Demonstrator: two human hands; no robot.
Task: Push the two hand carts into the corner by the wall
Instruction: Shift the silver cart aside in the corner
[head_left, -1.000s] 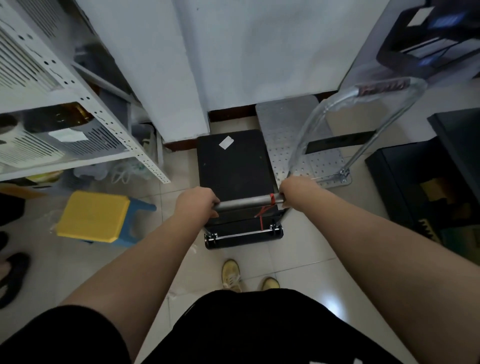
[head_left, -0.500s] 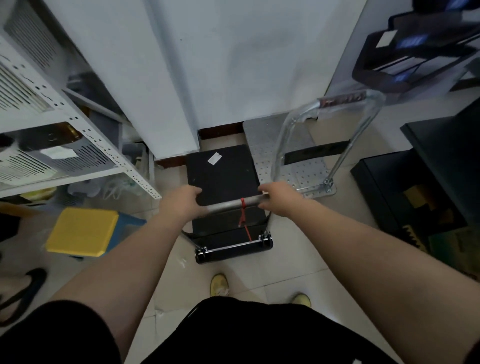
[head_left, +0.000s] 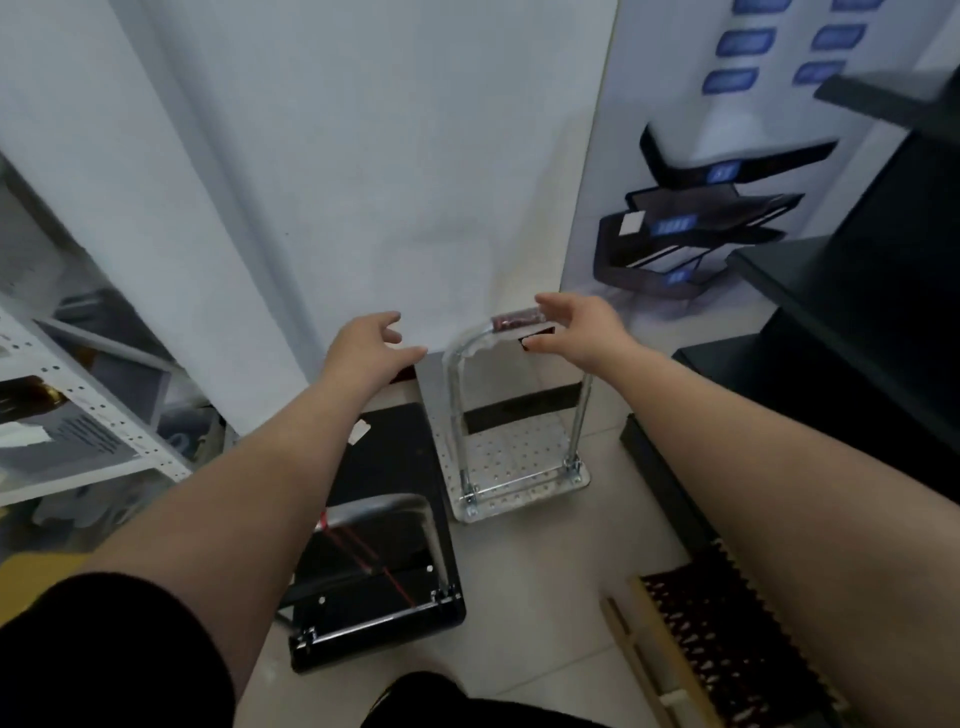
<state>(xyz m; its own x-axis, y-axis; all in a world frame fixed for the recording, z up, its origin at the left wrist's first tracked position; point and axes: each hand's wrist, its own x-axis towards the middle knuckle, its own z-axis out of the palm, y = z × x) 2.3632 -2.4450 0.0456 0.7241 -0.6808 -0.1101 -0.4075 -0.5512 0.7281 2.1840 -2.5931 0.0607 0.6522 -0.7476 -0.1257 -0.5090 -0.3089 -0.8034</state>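
Observation:
A black hand cart (head_left: 387, 467) with a chrome handle and red string stands on the tiled floor against the white wall. To its right, a silver perforated hand cart (head_left: 511, 462) stands beside it, its tall chrome handle (head_left: 514, 319) upright. My left hand (head_left: 371, 345) hovers open in the air left of that handle, touching nothing. At the handle's right end is my right hand (head_left: 576, 325), fingers spread around the bar without closing on it.
A white metal shelf rack (head_left: 78, 415) stands at the left. Dark boxes and furniture (head_left: 831, 364) line the right side, with a slotted black mat (head_left: 727, 623) on the floor. A yellow stool (head_left: 31, 577) peeks in at the lower left.
Both hands have let go of the black cart's handle and risen forward to the silver cart's handle. The view has moved closer to the wall.

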